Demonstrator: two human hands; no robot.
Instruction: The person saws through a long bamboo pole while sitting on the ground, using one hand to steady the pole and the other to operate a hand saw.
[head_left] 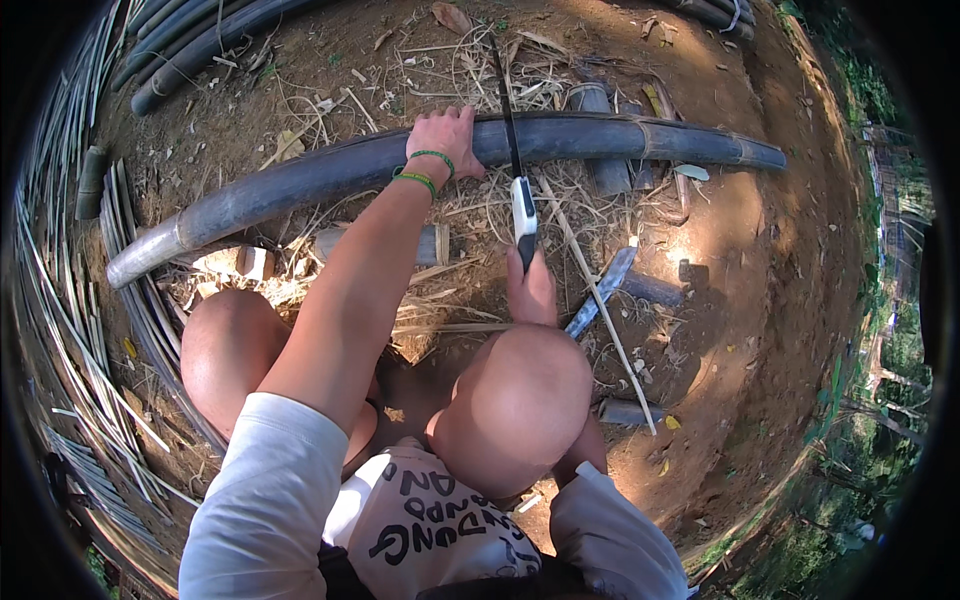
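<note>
A long dark bamboo pole (310, 178) lies crosswise before me, bowed by the lens. My left hand (443, 138) presses down on it from above, fingers curled over its far side and thumb toward the right. My right hand (532, 290) grips a hand saw (524, 212) by its white and black handle. Its thin dark blade points away from me and crosses the pole just right of my left hand. Whether the teeth have cut in cannot be made out. Short bamboo pieces (592, 98) lie under the pole's right half, and another short piece (390, 245) lies nearer me.
Thin bamboo shavings (470, 75) litter the brown soil. A shiny, curved blade-like strip (603, 288) and a thin stick (600, 300) lie right of my right hand. Bundled dark poles (200, 60) rest at the far left, with long split strips (70, 330) along the left side.
</note>
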